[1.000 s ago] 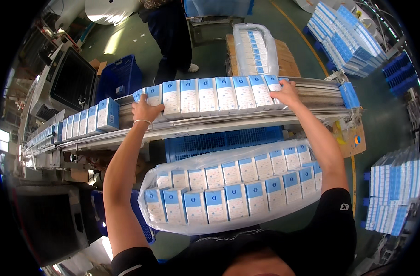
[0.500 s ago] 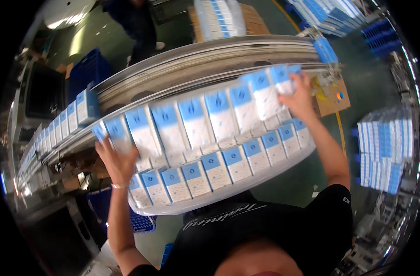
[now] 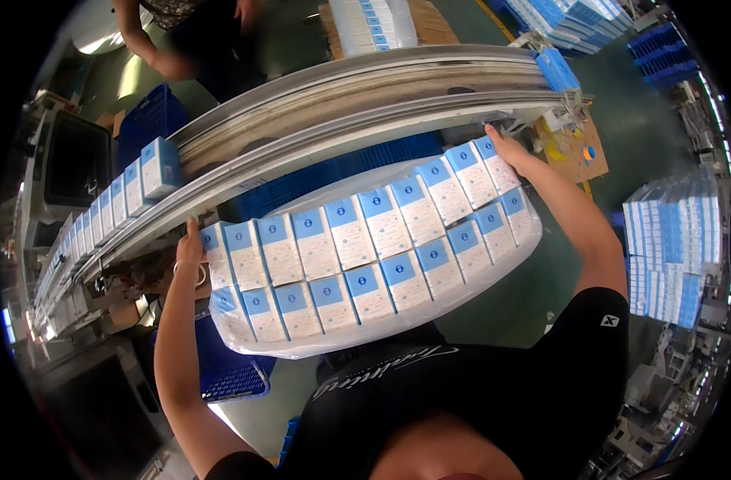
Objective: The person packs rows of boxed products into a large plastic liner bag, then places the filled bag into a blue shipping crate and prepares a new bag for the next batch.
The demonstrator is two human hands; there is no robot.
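A row of blue-and-white packs (image 3: 342, 234) stands side by side inside a clear plastic bag (image 3: 317, 346), flush along a second, nearer row of like packs (image 3: 364, 290). My left hand (image 3: 190, 244) is at the left end of the far row, thumb pointing up, its fingers partly hidden against the end pack. At the other end, my right hand (image 3: 509, 150) lies against the last pack with its thumb raised. Between them, the two hands hold the row at both ends.
Beyond the bag runs a long conveyor (image 3: 365, 76), with a line of packs (image 3: 132, 188) at its left. A blue crate (image 3: 151, 112) stands behind it, near another person (image 3: 213, 40). Stacked packs (image 3: 673, 240) are at the right; a blue basket (image 3: 233, 370) sits lower left.
The far row has come down and toward me, level with the nearer row. Both hands have gone to its ends. A blue crate surface now shows behind the bag; the other person has moved closer.
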